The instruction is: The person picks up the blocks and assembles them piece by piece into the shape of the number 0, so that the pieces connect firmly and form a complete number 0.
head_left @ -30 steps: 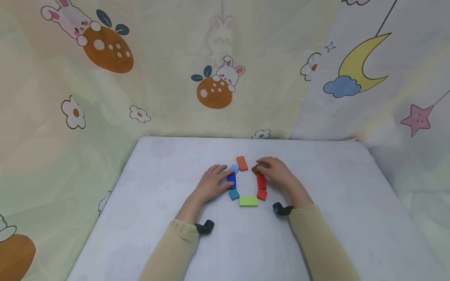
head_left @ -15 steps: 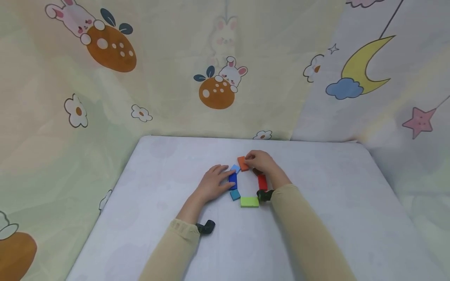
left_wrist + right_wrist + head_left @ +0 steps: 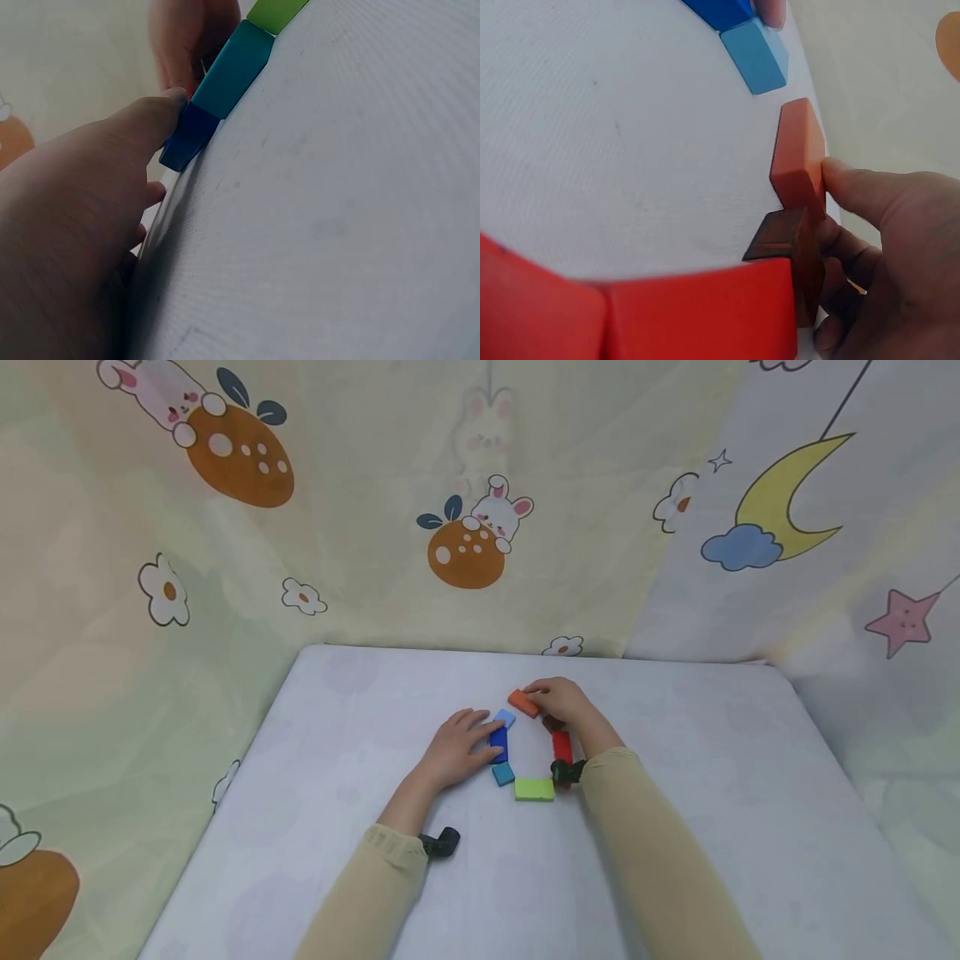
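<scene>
Toy blocks lie in a ring on the white table. My right hand is at its far side, fingers curled, holding the near end of an orange block. In the right wrist view the thumb presses the orange block's outer face, and a brown block lies against its end. My left hand rests at the ring's left side with fingers spread. Its thumb touches the dark blue block, and a fingertip reaches the light blue block. A teal block adjoins the dark blue one.
A light green block forms the near side of the ring. Red blocks line its right side, partly hidden by the black wrist camera. Behind the table hangs a printed cloth.
My right hand has moved from the brown block over to the orange one. The orange block has turned, its near end swinging right toward the brown block. The left hand stays in place.
</scene>
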Available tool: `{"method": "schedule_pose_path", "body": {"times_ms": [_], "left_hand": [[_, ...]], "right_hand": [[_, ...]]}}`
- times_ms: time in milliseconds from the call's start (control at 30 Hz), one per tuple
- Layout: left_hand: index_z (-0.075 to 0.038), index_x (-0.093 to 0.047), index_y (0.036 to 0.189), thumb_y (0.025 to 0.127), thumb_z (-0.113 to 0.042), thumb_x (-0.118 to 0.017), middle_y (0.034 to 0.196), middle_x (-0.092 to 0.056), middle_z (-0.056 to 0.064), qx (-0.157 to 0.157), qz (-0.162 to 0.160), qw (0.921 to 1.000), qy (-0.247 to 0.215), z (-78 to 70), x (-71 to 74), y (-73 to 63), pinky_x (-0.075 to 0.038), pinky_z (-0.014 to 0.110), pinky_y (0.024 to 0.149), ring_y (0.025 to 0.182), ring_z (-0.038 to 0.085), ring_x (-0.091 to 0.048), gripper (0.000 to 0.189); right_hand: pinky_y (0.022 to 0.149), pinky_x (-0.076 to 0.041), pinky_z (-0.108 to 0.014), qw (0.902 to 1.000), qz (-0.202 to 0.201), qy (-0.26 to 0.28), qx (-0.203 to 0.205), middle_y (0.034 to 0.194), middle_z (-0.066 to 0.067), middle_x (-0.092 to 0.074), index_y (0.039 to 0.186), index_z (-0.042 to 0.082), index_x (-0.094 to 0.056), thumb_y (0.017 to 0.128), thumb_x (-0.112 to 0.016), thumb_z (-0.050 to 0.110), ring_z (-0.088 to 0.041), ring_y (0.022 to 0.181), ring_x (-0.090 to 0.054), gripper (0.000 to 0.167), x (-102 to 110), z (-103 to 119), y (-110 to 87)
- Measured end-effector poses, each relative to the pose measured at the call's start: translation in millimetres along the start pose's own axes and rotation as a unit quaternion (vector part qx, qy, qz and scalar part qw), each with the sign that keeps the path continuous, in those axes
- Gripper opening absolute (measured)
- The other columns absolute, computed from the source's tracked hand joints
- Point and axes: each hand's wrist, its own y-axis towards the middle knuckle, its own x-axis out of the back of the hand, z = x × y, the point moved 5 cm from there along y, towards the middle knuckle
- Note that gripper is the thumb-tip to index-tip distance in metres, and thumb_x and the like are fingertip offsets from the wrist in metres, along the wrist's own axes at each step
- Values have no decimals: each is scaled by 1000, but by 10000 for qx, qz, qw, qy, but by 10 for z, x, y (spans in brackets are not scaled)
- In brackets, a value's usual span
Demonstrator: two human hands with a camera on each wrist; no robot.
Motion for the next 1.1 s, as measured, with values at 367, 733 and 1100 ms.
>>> {"method": "schedule_pose_path", "body": {"times_ms": [367, 733, 1100], "left_hand": [[-40, -41, 149, 97, -61, -46, 158, -37, -1, -6, 50, 10000, 20, 13, 0, 8, -26, 51, 119, 149, 29, -27, 56], [-40, -40, 149, 97, -62, -46, 158, -37, -1, -22, 61, 10000, 44, 27, -20, 13, -26, 51, 120, 149, 29, -27, 57], [-39, -40, 150, 97, -61, -46, 158, -37, 0, 11, 86, 10000, 17, 8, -3, 1, -26, 51, 120, 150, 29, -26, 57]], "right_hand": [[80, -50, -35, 9955, -234, -573, 723, 116, -7, -59, 121, 17, -60, 87, -72, 39, -25, 101, -55, 42, 7, 31, -48], [80, -53, -34, 9908, -205, -856, 1026, 115, -6, -58, 119, 20, -61, 89, -69, 39, -25, 102, -54, 36, 60, 5, -65], [81, -55, -33, 9887, 111, -919, 1183, 118, -6, -58, 127, 21, -61, 90, -71, 37, -25, 105, -54, 41, 95, -52, -77]]}}
